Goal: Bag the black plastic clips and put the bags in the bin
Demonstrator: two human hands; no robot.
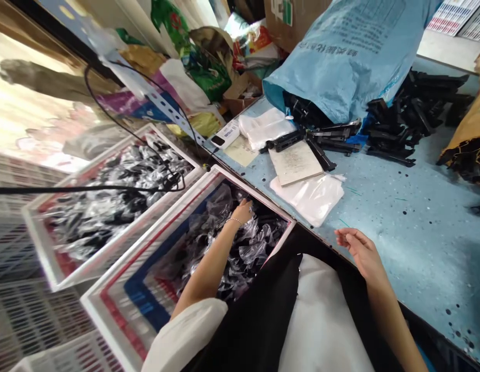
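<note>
My left hand (243,212) reaches down into a white plastic crate (119,281) with red and blue bands inside. Its fingers are curled among black parts in clear plastic bags (253,250), and whatever they grip is hidden. Over the front edge of the blue tabletop, my right hand (360,251) hangs with loosely bent fingers slightly apart, and nothing shows in it. Nearest to it on the table is a stack of clear plastic bags (311,201). A flat pale block (296,164) rests partly on that stack.
A second crate (71,274) of bagged black parts stands at the left. Black parts spill from a blue sack (340,62) and lie in a heap (402,116) on the table (421,222). A black cable (108,189) crosses above the crates. An orange sack (466,129) sits at right.
</note>
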